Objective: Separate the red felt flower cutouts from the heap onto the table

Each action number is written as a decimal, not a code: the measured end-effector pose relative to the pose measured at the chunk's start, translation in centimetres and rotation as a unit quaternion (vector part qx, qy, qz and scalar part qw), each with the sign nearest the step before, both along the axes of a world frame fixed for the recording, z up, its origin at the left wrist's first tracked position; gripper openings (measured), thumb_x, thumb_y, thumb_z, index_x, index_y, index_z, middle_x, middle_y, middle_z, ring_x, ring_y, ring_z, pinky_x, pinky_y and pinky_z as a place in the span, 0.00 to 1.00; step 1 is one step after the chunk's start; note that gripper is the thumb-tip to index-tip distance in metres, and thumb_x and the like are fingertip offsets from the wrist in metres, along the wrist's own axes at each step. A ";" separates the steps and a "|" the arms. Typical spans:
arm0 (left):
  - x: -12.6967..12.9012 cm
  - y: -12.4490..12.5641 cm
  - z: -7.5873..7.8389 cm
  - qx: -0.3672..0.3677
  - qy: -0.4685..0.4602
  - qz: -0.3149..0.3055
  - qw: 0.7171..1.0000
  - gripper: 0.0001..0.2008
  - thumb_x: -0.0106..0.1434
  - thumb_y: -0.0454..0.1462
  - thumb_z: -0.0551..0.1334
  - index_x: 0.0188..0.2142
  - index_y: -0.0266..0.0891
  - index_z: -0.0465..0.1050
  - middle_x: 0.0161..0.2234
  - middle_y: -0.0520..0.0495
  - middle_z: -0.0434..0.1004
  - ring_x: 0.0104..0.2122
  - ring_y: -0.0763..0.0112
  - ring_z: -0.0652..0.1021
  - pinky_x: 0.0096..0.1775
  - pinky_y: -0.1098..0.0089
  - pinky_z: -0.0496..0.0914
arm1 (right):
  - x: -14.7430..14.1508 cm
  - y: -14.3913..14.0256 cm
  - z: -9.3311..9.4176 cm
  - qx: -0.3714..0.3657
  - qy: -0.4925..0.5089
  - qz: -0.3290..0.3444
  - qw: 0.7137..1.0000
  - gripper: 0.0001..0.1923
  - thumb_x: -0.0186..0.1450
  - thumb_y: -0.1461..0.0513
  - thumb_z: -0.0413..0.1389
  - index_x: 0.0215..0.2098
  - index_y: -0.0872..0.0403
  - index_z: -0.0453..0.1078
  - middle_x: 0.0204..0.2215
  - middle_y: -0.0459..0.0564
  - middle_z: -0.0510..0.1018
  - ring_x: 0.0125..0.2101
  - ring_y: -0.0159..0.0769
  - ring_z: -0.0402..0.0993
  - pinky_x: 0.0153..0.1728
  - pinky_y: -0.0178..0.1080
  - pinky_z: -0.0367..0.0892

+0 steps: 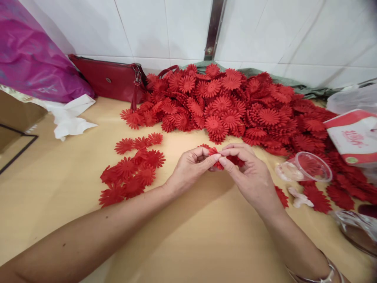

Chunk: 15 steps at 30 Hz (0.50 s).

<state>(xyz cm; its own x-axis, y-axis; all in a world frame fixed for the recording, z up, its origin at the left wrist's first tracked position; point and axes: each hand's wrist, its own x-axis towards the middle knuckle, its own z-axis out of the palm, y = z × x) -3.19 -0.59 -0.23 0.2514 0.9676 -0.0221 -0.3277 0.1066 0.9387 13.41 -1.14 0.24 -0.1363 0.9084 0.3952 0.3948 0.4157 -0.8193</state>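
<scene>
Between my fingertips is a red fabric flower [217, 153], partly hidden by both hands. My left hand [193, 167] pinches it from the left with thumb and forefinger. From the right, my right hand [249, 173] meets it with closed thumb and fingers, and more red petals show under its curled fingers. Just behind the hands lies a large heap of red fabric flowers [220, 104]. To the left of my left hand, a smaller group of red flowers [128, 169] is spread on the tan table [188, 243].
A clear plastic cup [313, 167] lies on its side at right, near a crumpled white scrap [299, 197] and a red-and-white packet [353, 135]. At back left are a red purse [108, 76], a purple bag [38, 55] and white tissue [75, 116]. A tiled wall [176, 31] stands behind.
</scene>
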 end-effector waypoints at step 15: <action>-0.2 -0.2 -0.5 -0.007 -0.015 -0.073 0.997 0.11 0.61 0.40 0.71 0.40 0.36 0.78 0.36 0.47 0.84 0.38 0.70 0.83 0.49 0.67 0.74 | 1.2 0.9 -0.7 -0.020 0.069 0.004 0.997 0.05 0.68 0.58 0.59 0.35 0.50 0.74 0.40 0.49 0.77 0.45 0.39 0.74 0.51 0.47 0.67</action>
<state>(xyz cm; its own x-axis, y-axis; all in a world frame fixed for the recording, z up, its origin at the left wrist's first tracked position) -3.36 -0.77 -0.69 0.3910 0.9200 -0.0265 -0.3347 0.1690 0.9271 14.59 -0.24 -0.43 -0.0912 0.9229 0.3741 0.2738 0.3844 -0.8816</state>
